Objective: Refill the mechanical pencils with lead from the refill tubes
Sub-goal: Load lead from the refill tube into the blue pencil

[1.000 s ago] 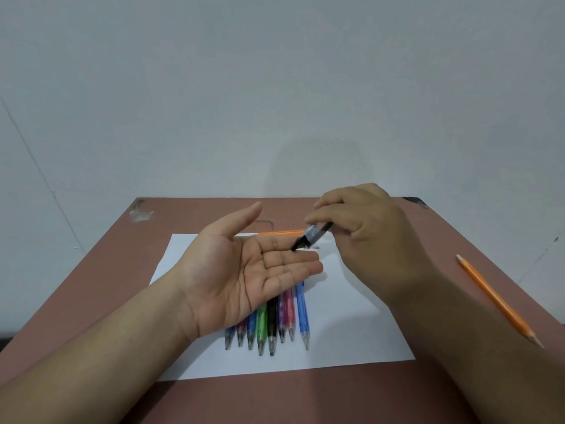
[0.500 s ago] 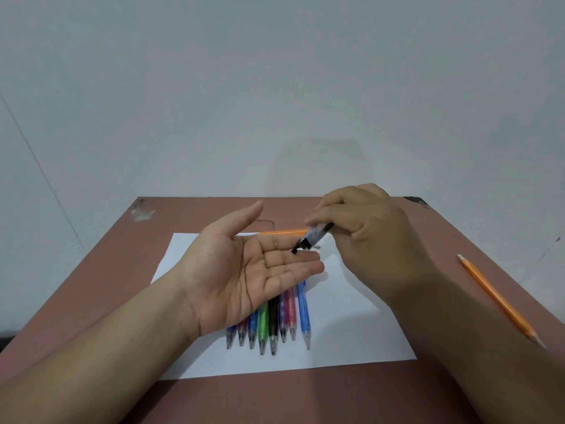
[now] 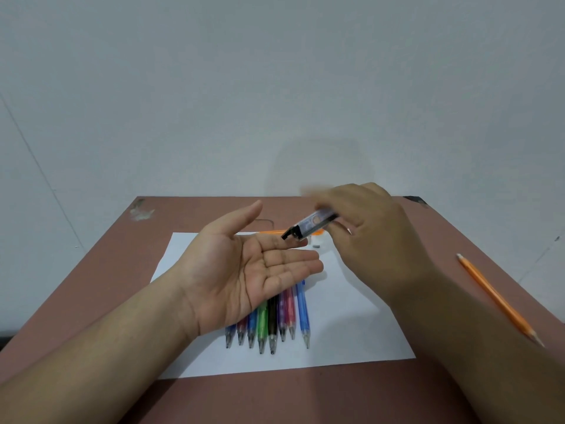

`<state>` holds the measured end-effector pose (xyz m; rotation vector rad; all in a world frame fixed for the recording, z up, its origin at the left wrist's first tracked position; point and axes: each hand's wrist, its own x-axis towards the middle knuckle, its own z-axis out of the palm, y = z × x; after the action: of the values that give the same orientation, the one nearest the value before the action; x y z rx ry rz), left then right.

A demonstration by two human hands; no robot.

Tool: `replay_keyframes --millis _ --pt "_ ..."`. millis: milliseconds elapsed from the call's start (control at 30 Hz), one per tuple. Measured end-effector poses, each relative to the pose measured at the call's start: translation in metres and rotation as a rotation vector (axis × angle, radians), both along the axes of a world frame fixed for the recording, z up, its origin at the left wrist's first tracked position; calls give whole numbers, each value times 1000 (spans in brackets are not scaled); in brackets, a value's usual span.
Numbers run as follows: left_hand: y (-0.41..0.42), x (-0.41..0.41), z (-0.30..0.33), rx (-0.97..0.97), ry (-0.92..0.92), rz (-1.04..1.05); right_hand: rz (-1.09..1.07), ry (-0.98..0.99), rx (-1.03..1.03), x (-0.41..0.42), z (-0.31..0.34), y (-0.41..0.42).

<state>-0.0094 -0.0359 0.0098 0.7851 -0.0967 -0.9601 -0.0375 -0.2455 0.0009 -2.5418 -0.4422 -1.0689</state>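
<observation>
My right hand [image 3: 376, 237] grips a clear lead refill tube [image 3: 312, 224] with a black cap end, tilted down to the left. Its black end hovers just over the fingers of my left hand [image 3: 244, 270], which lies palm up and flat. My right index finger is raised and blurred above the tube. Under my left hand several coloured mechanical pencils [image 3: 272, 325] lie side by side on a white sheet of paper [image 3: 351, 332], tips toward me. Their upper halves are hidden by my palm.
An orange object [image 3: 272, 231] lies on the paper behind my left fingers, mostly hidden. A small grey piece [image 3: 316, 246] sits near it. An orange wooden pencil [image 3: 498, 298] lies on the brown table [image 3: 122, 270] at the right. A white wall stands behind.
My right hand has lifted the tube slightly and its index finger has risen off it, blurred with motion. My left hand has stayed palm up in place.
</observation>
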Motion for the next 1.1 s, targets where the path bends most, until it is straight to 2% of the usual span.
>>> replay_keyframes --millis 67,200,300,433,567,700,800,967,1100 --pt "0 0 0 9 -8 3 8 -46 -56 1 -3 -3" --pt "-1 0 1 24 3 18 -6 56 101 -2 3 5" --pt "-1 -1 0 28 -8 10 11 -39 -18 1 -3 -2" --pt "-1 -2 1 45 -7 20 -10 58 83 -2 3 6" --pt "0 -1 2 35 -1 15 -14 -23 -35 -1 -2 -1" --pt "0 -1 2 40 10 21 -9 91 125 -4 6 6" --pt "0 -1 2 39 4 18 -6 -12 -41 -3 1 2" --pt "0 -1 2 44 15 29 -21 108 106 -5 6 6" --pt "0 0 1 46 11 20 -37 -11 -54 -1 -1 -2"
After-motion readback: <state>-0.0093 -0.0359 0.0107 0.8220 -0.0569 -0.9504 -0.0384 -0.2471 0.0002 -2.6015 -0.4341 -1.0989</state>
